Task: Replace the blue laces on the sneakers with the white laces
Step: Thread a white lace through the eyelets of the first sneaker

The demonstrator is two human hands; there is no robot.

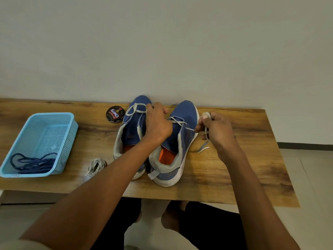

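Sneakers (182, 134) side by side — toes toward wall, heels near.

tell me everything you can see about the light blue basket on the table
The light blue basket is a rectangular plastic tray with perforated mesh walls and floor and a solid rim. It sits upright and open-topped at the left end of the wooden table, apart from both sneakers and untouched by either hand. Inside, against its near wall, lies a loose tangle of dark blue laces. A bundled white lace lies on the table just to its right.
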